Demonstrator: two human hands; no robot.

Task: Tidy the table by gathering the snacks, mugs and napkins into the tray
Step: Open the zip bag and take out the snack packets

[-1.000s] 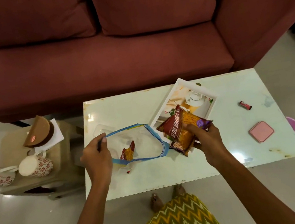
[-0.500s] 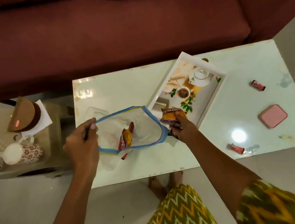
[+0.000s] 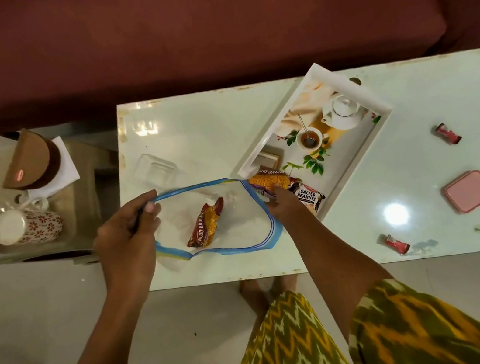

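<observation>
1. We see two bare forearms reaching in from the bottom edge – no watch, bangle or ring shows on either one.
2. The left hand (image 3: 128,237) and its arm are uncovered right down to the picture's edge, with no sleeve in sight.
3. The right hand (image 3: 284,203) leads back to a short sleeve (image 3: 418,327) that ends above the elbow.
4. That sleeve is woven in olive green, mustard yellow and cream – a blurred zigzag, ikat-like pattern.
5. The garment front (image 3: 282,354) below carries the same chevron bands, running in rows across the cloth.
6. Bare feet (image 3: 267,289) show just above its hem, on the pale floor.
</observation>
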